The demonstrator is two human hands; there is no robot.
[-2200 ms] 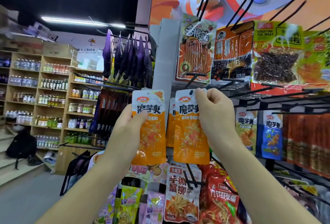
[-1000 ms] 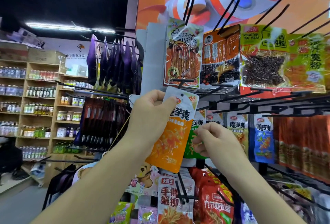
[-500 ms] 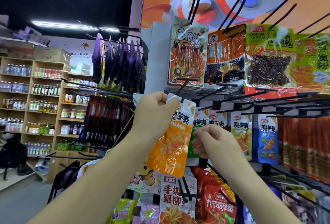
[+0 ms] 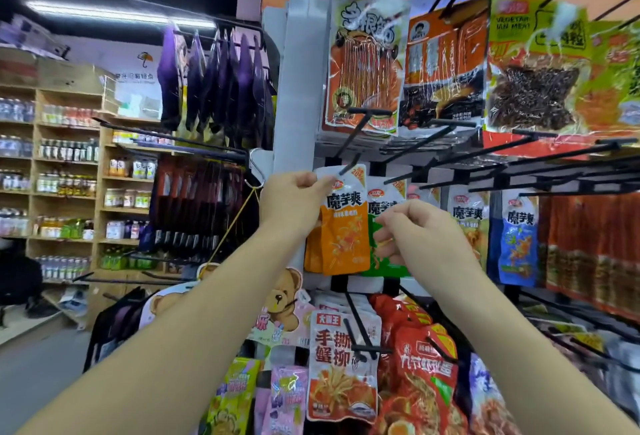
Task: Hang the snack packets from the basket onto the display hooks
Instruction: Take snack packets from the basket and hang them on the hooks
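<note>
Pinching the top edge of the orange packet (image 4: 344, 226) between left hand (image 4: 294, 204) thumb and fingers, at a black hook (image 4: 348, 167) tip; right hand (image 4: 420, 239) curled against a green packet (image 4: 394, 270), grip impossible to tell.

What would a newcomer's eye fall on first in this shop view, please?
Centre frame, the left hand pinches the top of an orange packet at a black hook, with the right hand curled beside it. Above hang large glossy snack bags, and a row of purple packets hangs upper left.
</note>
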